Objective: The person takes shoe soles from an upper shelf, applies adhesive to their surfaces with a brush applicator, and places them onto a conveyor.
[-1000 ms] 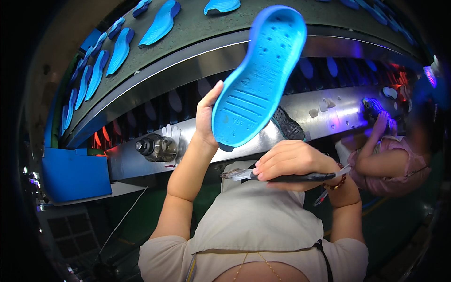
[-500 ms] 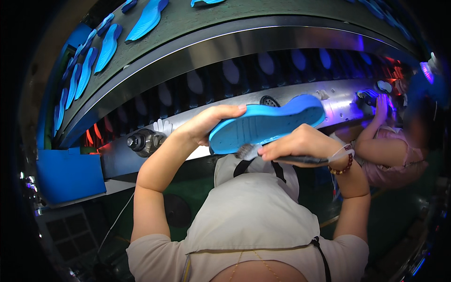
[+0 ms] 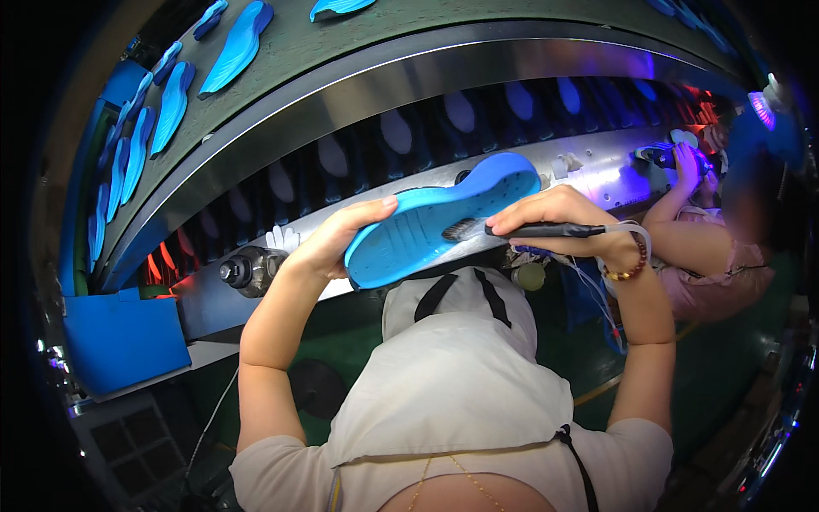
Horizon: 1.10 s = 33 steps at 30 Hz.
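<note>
A blue shoe sole hangs in front of me over the bench edge, tilted so that its hollow inner face shows. Its left end is gripped by my left hand, the thumb over the upper rim and the other fingers hidden behind. Pinched in my right hand is a brush with a black handle. Its dark bristles rest against the inside of the sole near the middle. A clear tube runs from the handle's rear end past my beaded wrist.
Beyond the metal rail, several blue soles lie on a dark conveyor belt. A black-capped container and white glove sit on the bench at left, above a blue box. A co-worker works at right.
The sole has shifted left, and its right end has swung toward me less than its left. The brush has gone from the sole's lower edge to its inner middle.
</note>
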Tool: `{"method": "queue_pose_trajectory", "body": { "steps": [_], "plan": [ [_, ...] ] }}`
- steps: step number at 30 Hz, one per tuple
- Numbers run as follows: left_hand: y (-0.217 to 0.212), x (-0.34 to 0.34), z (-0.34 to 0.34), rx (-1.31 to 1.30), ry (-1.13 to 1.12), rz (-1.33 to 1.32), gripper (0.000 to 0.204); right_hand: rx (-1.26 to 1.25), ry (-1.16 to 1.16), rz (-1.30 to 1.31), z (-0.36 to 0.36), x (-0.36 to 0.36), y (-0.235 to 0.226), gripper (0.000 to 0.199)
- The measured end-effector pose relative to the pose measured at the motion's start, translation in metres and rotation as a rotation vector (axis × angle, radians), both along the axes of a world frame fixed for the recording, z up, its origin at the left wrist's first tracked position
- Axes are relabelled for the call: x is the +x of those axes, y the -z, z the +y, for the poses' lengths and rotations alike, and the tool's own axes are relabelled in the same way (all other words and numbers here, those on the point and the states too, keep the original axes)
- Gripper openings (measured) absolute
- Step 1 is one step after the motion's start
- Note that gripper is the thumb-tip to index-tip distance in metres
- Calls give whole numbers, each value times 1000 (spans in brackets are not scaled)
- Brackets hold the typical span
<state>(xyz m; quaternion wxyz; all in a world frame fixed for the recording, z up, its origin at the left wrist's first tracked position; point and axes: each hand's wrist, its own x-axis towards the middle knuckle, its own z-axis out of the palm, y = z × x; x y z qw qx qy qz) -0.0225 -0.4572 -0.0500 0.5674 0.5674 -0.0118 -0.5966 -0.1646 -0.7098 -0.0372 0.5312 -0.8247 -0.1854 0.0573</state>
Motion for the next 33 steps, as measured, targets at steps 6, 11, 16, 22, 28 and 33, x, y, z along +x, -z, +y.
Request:
{"method": "queue_pose_trajectory", "body": {
  "steps": [6, 11, 16, 22, 28, 33],
  "plan": [
    [9, 5, 5, -176, -67, 109, 51, 48, 63, 300, 8, -16, 19, 24],
    [34, -15, -20, -278, -231, 409, 53, 594, 327, 406, 52, -6, 24, 21],
    [55, -15, -22, -296, -326, 410, 53, 529, 578, 134, 51, -5, 60, 17],
    [57, -33, -29, -323, -363, 509, 54, 300, 1044, -33, 29, 7, 97, 23],
    [64, -33, -42, -294, -312, 434, 54, -135, 869, -228, 64, 10, 100, 33],
    [74, -30, -56, -201, -254, 436, 52, -66, 917, -145, 59, -5, 105, 30]
  ]
}}
